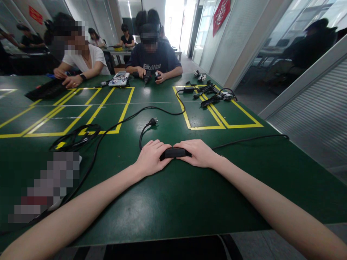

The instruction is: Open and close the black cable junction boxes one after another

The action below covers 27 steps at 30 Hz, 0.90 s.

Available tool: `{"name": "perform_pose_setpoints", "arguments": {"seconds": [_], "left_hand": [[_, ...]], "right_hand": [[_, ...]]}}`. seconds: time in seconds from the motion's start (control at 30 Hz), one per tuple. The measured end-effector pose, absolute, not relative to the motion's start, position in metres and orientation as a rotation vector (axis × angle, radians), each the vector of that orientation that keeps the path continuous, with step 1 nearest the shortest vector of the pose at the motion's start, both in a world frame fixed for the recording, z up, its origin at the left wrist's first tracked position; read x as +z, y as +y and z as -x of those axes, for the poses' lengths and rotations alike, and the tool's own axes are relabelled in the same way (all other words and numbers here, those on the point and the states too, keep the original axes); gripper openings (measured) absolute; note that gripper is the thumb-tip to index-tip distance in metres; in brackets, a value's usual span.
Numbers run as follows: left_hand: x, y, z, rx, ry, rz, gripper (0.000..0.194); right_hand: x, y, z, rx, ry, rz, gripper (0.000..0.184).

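Observation:
A black power adapter [175, 153] lies crosswise between my two hands, low over the green table [151, 216]. My left hand [154, 157] grips its left end, thumb in front and fingers behind. Its right end is in the closed fingers of my right hand [197, 153]. Beyond my left hand, a black plug [153, 121] with bare prongs rests on the table, and its cord runs down behind that hand. A thin black cable [252, 139] leads off to the right from behind my right hand. My palms hide both ends of the adapter.
Left of my arm are a coiled black cable [76, 139] and a partly blurred white object [54, 180]. Tangled black cables and adapters [210, 94] lie at the far right. Across the table, one person [154, 54] holds a drill [146, 76]; another handles a black tray [48, 89].

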State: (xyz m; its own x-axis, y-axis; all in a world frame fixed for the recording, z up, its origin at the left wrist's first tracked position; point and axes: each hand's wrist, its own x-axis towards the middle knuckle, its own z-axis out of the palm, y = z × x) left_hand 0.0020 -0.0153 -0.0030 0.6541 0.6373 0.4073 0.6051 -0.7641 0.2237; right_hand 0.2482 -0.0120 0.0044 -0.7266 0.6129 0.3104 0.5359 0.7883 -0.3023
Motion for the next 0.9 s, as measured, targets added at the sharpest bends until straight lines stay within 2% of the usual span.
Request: {"name": "perform_pose_setpoints", "arguments": {"seconds": [0.33, 0.57, 0.73, 0.9], "left_hand": [[-0.0018, -0.0159, -0.0016, 0.727, 0.972, -2.842, 0.034], [-0.0027, -0.0163, -0.0017, 0.79, 0.953, -2.839, 0.035], [-0.0036, -0.0157, -0.0017, 0.794, 0.939, -2.845, 0.031], [-0.0044, -0.0151, -0.0023, 0.826, 1.0, -2.783, 0.034]], "right_hand": [[0.005, -0.0139, -0.2466, 0.204, -2.597, 0.907, 0.038], [0.0037, -0.0143, -0.2474, 0.209, -2.596, 0.951, 0.034], [0.0043, -0.0143, -0.2473, 0.172, -2.605, 0.949, 0.038], [0.0054, -0.0149, -0.2463, 0.145, -2.631, 0.953, 0.031]]}}
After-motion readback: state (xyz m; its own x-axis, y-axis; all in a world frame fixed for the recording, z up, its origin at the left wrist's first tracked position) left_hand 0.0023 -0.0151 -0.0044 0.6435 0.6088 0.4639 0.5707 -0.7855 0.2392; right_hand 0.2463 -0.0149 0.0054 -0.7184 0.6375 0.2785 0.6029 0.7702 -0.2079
